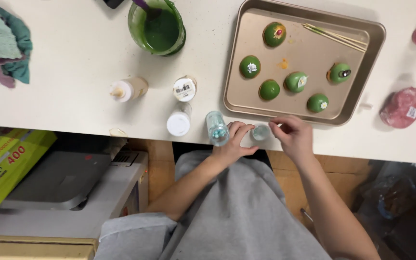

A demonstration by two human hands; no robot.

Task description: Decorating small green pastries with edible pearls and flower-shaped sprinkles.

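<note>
My left hand (235, 140) rests at the counter's front edge, its fingers curled beside a small clear jar of pale blue sprinkles (216, 127) and touching a small clear lid (260, 132). My right hand (292, 134) is next to that lid, fingertips pinched together just below the gold baking tray (309, 45); whether it pinches anything I cannot tell. On the tray sit several glossy green domed sweets (269, 89), some topped with small decorations, and a few wooden skewers (335, 36).
A glass bowl of green liquid (157, 26) stands at the back. A squeeze bottle (128, 89) and two white-capped jars (179, 120) lie left of my hands. Cloths (3, 43) sit far left, pink wrapped lumps (401, 107) far right.
</note>
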